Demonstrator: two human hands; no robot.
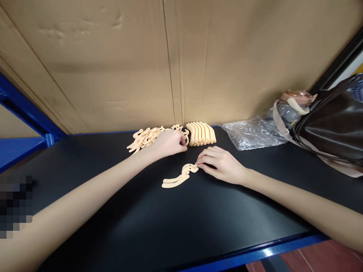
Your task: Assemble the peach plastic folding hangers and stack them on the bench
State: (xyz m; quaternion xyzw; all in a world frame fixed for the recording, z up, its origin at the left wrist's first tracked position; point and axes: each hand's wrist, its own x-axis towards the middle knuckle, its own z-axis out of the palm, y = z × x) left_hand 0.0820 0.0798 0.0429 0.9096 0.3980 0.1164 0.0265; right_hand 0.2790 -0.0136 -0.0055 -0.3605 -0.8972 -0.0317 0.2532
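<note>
Fingertips (pixel 197 163) of the right hand (pixel 222 166) close on a wooden pair (pixel 177 182)

Two curved wooden pieces, one overlapping the other, lie flat in the middle of the black surface (pixel 141 226), well in from its near edge. Their slim arms point toward the left edge; their hooked ends, each marked with a small dark hole, face the right edge. The right hand, reaching in from the right edge, has its thumb and fingertips drawn together on the tip of that hooked end.

The left hand (pixel 171 143) reaches across toward the far edge, its fingers curled in and the thumb near the forefinger. Whether it grips a piece cannot be told.

Behind and beside that hand, a loose pile (pixel 146 138) of similar pale pieces spreads along the far edge, partly hidden by the hand. Just to its right, a neat stack (pixel 201 133) of bent pieces stands in close rows.

Toward the far right corner lies a crumpled clear plastic bag (pixel 249 132), with a bottle (pixel 287 113) and its pale strap (pixel 310 149) next to it. A dark shiny bag (pixel 334 124) sits by the right edge. Brown cardboard (pixel 127 68) rises behind the far edge.
</note>
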